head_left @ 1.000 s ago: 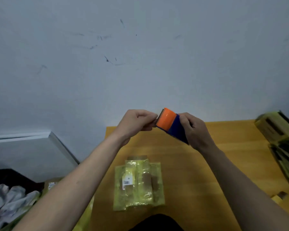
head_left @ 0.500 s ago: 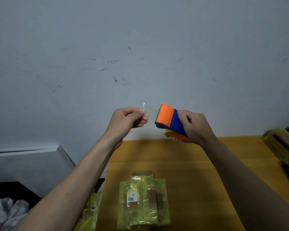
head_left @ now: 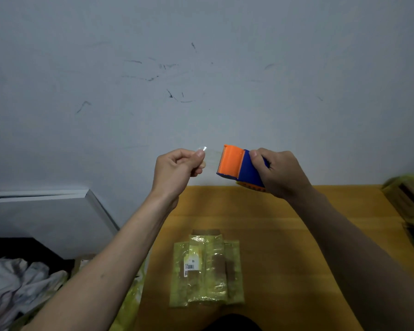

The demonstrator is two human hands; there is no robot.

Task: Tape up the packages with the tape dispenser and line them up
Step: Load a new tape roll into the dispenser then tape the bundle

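Nearest, a yellow-wrapped package [head_left: 207, 268] lies flat on the wooden table [head_left: 285, 235], long axis running away from the person, apparently waiting for its strip, while more packages [head_left: 409, 206] sit at the right edge. Above it, the left hand [head_left: 177, 170] pinches the clear tape end [head_left: 202, 149]. The right hand [head_left: 280, 173] grips the tape dispenser [head_left: 239, 167], its orange mouth pointing left, so taping has judged barely begun.

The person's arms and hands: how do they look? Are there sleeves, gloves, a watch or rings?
Both forearms are bare as far as the picture shows; no sleeve reaches into view. The left hand and the right hand wear no gloves. No watch, bracelet or ring is visible on the wrists and fingers that show. The right arm lies in darker shadow.
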